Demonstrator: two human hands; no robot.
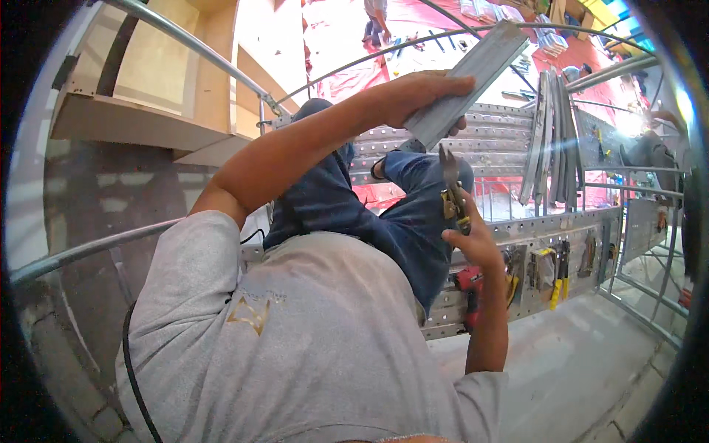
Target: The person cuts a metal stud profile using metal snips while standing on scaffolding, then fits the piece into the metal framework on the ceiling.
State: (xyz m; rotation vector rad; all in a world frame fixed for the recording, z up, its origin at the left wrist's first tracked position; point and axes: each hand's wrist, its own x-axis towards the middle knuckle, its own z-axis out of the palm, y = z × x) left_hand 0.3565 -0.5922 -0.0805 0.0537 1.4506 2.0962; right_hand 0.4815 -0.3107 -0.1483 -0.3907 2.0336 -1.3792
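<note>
A short grey metal channel (484, 74) slants up and away in my left hand (425, 96). The thumb lies along its top face and the fingers curl under its edge. Just below the channel's near end, my right hand (474, 238) grips what look like tin snips (450, 176), with yellow on the handles. The jaws point up toward the channel and appear apart from it. Both hands are over my bent legs in blue jeans (413, 214).
Perforated metal scaffold planks (509, 118) surround me, with long metal strips (554, 140) lying across them. A red power tool (469, 288) and yellow-handled tools (561, 277) lie at right. Guard rails (192, 44) curve around. Wooden cabinetry (159, 74) stands left; a person (375, 18) is far below.
</note>
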